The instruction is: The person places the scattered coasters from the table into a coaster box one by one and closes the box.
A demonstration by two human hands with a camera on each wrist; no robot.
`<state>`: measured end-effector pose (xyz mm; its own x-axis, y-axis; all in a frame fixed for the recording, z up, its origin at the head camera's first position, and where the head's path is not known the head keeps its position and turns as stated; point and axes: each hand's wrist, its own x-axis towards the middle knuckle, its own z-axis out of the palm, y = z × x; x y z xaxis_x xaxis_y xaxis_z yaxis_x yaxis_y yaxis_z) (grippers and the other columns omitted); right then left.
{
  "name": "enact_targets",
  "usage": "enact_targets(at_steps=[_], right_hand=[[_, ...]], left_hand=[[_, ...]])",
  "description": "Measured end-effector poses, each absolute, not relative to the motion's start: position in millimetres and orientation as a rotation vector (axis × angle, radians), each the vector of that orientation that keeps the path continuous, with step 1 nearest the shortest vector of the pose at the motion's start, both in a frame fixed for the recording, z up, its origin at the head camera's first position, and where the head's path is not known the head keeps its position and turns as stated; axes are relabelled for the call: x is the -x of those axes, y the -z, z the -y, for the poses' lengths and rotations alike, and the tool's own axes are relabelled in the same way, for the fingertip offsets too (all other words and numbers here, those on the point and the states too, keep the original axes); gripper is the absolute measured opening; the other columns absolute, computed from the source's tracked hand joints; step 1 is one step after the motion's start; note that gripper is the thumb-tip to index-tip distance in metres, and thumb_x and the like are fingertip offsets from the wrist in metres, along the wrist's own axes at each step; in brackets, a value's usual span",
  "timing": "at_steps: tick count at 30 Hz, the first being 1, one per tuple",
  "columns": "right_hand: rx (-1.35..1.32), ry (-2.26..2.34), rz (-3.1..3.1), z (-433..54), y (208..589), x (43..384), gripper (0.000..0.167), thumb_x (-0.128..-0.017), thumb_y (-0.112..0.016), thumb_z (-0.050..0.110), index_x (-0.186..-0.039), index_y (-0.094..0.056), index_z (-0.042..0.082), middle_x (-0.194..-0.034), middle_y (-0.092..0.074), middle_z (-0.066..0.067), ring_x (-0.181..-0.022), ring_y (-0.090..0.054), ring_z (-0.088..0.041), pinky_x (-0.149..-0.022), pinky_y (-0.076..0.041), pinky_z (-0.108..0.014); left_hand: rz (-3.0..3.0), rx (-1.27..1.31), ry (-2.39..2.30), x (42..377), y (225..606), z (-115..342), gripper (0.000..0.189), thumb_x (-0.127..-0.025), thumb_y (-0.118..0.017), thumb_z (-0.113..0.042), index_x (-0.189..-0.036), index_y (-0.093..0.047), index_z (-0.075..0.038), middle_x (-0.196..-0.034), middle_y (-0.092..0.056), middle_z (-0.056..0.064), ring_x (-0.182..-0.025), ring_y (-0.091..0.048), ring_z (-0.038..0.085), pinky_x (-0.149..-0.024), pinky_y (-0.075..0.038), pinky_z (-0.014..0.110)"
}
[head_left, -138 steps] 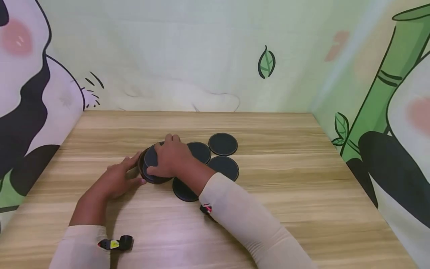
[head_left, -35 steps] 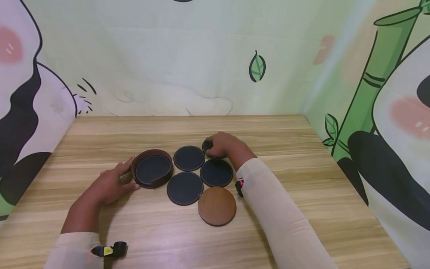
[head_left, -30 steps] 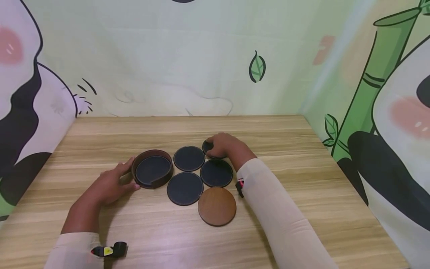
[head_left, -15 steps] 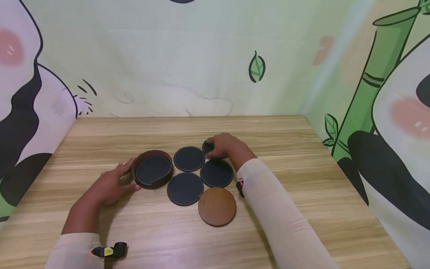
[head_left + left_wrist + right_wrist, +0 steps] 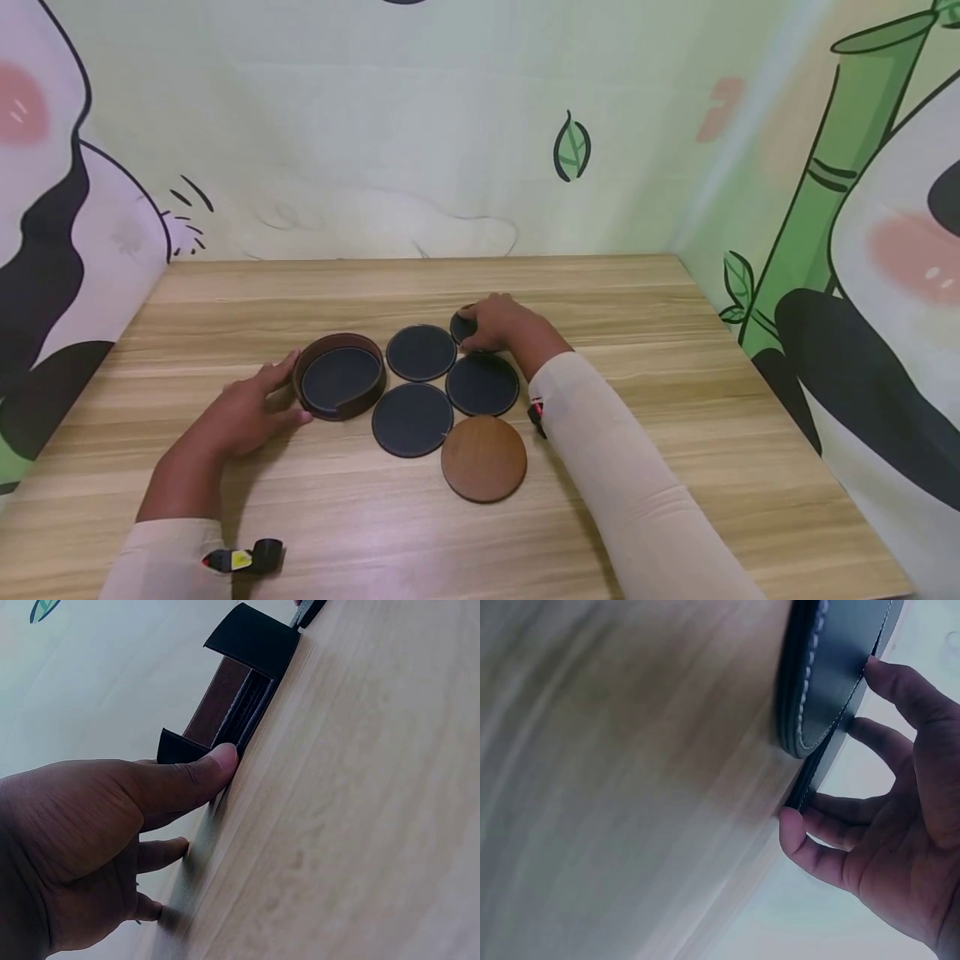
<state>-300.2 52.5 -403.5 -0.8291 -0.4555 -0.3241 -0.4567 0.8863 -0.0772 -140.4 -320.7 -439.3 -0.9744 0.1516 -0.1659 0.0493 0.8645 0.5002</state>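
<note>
A round dark-brown coaster holder [image 5: 372, 400] with a notch in its front wall stands on the table, a black coaster [image 5: 341, 379] inside it. My left hand [image 5: 251, 410] grips its left side; in the left wrist view the thumb [image 5: 222, 759] presses beside the notch while the lower fingers stay spread. Farther right, my right hand [image 5: 504, 323] reaches over the farthest black coaster [image 5: 461, 327] and covers most of it. In the right wrist view, the fingertips curl at the edge of this coaster [image 5: 826, 757], which lies behind a nearer stitched one.
Three more black coasters lie between the hands: one at the back [image 5: 422, 352], one in front [image 5: 412, 420] and one on the right [image 5: 482, 383]. A brown coaster [image 5: 484, 459] lies nearest me. Panda-printed cloth [image 5: 450, 125] rises behind the wooden table [image 5: 337, 533].
Since the oldest frame, my right hand has left the holder and moved right to the farthest coaster, uncovering the brown coaster. During the last second both hands stay almost still.
</note>
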Motion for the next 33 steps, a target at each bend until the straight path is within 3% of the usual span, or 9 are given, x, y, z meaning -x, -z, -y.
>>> enact_targets(at_steps=[16, 27, 33], right_hand=[[0.612, 0.075, -2.707, -53.3, 402.7, 299.6, 0.070, -0.105, -0.066, 0.044, -0.168, -0.046, 0.022, -0.174, -0.044, -0.017, -0.167, -0.026, -0.050, -0.135, -0.032, -0.058], [0.631, 0.096, -2.750, -55.1, 407.1, 300.1, 0.072, -0.100, -0.066, 0.048, -0.166, -0.049, 0.024, -0.171, -0.048, -0.017, -0.164, -0.029, -0.051, -0.131, -0.037, -0.057], [0.635, 0.141, -2.774, -58.5, 408.9, 302.1, 0.070, -0.098, -0.065, 0.049, -0.164, -0.053, 0.025, -0.164, -0.054, -0.018, -0.157, -0.039, -0.047, -0.125, -0.043, -0.056]], left_hand=[[-2.853, -0.183, -0.757, 141.9, 441.6, 321.1, 0.106, -0.098, -0.082, -0.045, -0.176, -0.017, -0.015, -0.168, -0.026, 0.047, -0.150, -0.027, 0.077, -0.117, -0.029, 0.088], [-2.835, -0.149, -0.764, 139.7, 440.5, 321.9, 0.106, -0.098, -0.081, -0.045, -0.176, -0.015, -0.017, -0.169, -0.023, 0.047, -0.151, -0.024, 0.078, -0.116, -0.028, 0.089], [-2.838, -0.155, -0.765, 139.7, 440.9, 322.7, 0.106, -0.098, -0.081, -0.046, -0.176, -0.016, -0.017, -0.169, -0.023, 0.046, -0.151, -0.024, 0.078, -0.116, -0.028, 0.089]])
